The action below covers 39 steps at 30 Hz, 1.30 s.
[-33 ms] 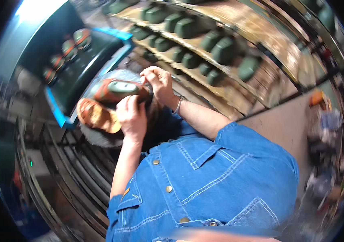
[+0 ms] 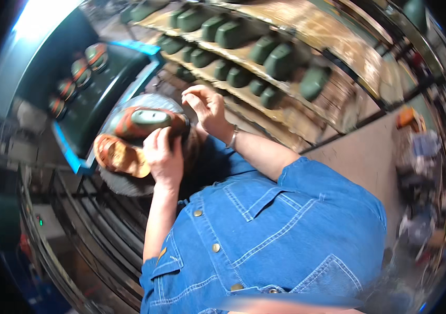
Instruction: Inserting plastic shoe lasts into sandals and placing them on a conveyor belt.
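Observation:
A shoe upper stretched over a green last (image 2: 144,118) lies on a grey, rounded pad (image 2: 121,183) in front of me. Its leather is reddish brown, and the last's top with small holes faces up. Beside it is a second shoe piece (image 2: 121,154), tan and orange, with a pale inner side showing. My left hand (image 2: 164,157) is closed over the near end of these pieces, fingers bent on the reddish-brown shoe. My right hand (image 2: 206,107) is raised just right of the shoe, apart from it, with thumb and fingertips pinched together. Whatever they pinch is too small to make out.
A dark machine bed with a blue edge (image 2: 71,152) stands at the left, bearing several lasted shoes (image 2: 81,72). Wooden shelves (image 2: 197,35) at the back hold many green lasts (image 2: 279,62). Metal rails (image 2: 95,220) run at lower left. Clutter (image 2: 427,172) lines the right.
My right hand has drawn slightly away from the shoe's end, with its fingers still pinched. The whole view has shifted a little; my left hand stays on the shoe.

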Tool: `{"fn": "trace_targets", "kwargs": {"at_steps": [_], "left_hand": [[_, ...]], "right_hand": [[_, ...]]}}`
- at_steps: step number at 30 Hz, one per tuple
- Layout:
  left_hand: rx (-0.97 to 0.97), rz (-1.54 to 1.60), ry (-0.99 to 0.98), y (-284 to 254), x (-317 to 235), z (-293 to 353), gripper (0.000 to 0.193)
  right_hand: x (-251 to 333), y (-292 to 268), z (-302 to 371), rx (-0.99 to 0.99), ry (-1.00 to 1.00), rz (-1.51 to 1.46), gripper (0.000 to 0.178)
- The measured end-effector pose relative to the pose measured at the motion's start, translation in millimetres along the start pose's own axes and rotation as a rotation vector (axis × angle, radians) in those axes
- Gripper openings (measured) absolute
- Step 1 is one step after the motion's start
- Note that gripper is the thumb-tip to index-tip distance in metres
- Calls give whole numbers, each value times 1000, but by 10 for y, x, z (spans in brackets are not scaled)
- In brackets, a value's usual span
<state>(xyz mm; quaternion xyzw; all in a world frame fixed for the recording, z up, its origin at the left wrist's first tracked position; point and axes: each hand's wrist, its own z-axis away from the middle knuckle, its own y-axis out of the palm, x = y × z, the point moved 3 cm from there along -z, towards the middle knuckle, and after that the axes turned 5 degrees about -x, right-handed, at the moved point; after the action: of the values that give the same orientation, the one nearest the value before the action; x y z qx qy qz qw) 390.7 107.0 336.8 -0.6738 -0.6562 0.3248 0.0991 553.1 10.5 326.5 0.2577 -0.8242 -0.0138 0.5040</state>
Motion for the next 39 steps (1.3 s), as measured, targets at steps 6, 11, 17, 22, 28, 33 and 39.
{"fn": "trace_targets", "kwargs": {"at_steps": [6, 11, 17, 22, 28, 33, 39], "left_hand": [[31, 230, -66, -257, 68, 143, 35], [-69, 265, -74, -426, 90, 13, 26], [-287, 273, -229, -877, 609, 102, 16], [-542, 441, -427, -930, 1738, 137, 17], [-297, 201, -612, -653, 3120, -39, 35], [28, 459, -660, -300, 3242, -119, 44], [-44, 488, -728, -239, 2995, 82, 52]], "right_hand": [[895, -2020, -160, -602, -657, 1046, 43], [893, -2927, -217, -749, -43, 1079, 86], [1008, -3754, -83, -772, 253, -55, 43], [1592, -3105, 474, -348, 314, -135, 74], [1776, -1068, 266, 139, 525, 11, 97], [1366, 31, 131, 591, 708, 67, 86], [506, 1298, 654, 668, 26, 223, 71]]}}
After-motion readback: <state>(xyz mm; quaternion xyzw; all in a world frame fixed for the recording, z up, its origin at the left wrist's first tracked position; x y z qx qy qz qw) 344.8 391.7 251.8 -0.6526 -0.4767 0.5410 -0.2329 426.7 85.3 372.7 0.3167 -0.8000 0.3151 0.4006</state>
